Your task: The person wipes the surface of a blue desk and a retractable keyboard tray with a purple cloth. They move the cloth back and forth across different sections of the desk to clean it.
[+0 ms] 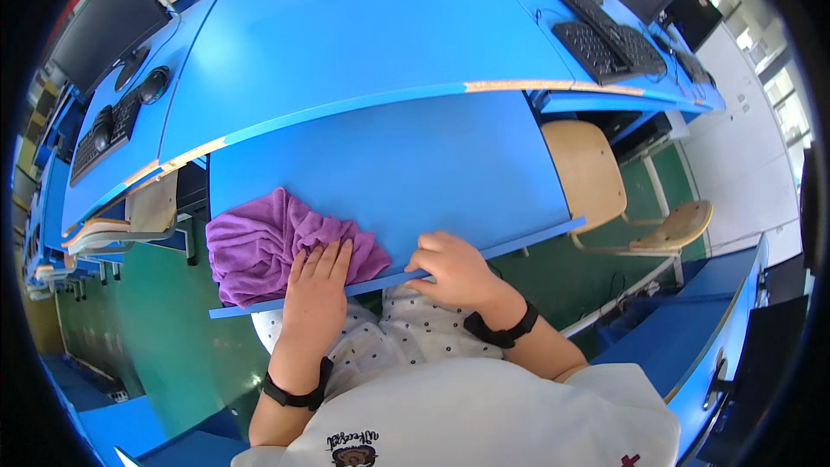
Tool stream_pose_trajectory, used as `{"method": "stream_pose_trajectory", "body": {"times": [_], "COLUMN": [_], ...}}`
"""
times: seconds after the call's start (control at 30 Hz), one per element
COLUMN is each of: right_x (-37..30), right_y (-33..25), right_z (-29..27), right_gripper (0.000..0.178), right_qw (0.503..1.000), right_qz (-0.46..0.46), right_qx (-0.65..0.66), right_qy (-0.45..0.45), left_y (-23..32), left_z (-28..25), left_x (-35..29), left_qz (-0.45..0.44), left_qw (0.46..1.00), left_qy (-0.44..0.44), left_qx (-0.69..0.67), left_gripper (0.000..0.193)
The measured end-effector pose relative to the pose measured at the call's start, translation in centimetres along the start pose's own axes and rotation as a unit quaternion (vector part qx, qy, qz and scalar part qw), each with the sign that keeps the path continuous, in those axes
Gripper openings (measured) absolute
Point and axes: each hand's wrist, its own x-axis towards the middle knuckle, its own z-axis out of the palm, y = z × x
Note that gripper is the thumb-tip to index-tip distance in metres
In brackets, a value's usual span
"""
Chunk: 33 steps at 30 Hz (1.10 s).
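Purple cloth (251, 246) lies bunched over the lower-left part of a blue drawer (406, 156), mid-frame in the head view. The left hand (318, 294) rests open on its right part, fingers extended. The right hand (454, 272) is curled at the drawer's front edge; I cannot tell whether it grips. Keyboards (596, 47) sit upper right, a mouse (155, 85) upper left, a wooden chair (584, 169) right of the drawer.

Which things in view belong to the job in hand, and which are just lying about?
In use:
purple cloth, under the left hand
lower blue shelf, right hand at its front edge

Just lying about:
black keyboards
black mice
monitors
wooden chairs
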Motion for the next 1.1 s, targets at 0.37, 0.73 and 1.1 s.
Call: {"method": "stream_pose_trajectory", "body": {"times": [0.37,0.73,1.1], "right_x": [0.0,0.1,-0.7], "right_y": [0.1,0.3,1.4], "right_z": [0.3,0.8,1.4], "right_gripper": [0.023,0.022,0.026], "right_qw": [0.999,0.999,1.000], "right_qz": [0.014,0.004,-0.015], "right_qx": [-0.020,-0.037,-0.028], "right_qy": [0.022,0.022,-0.004], "left_y": [0.3,-1.2,-2.9], "left_z": [3.2,3.9,6.5], "left_x": [-0.3,-0.6,-0.3], "left_qz": [-0.022,0.026,0.058], "left_qw": [0.997,0.989,0.988], "left_qy": [0.080,0.130,0.122], "left_qx": [-0.007,-0.060,-0.077], "left_gripper": [0.060,0.061,0.053]}}
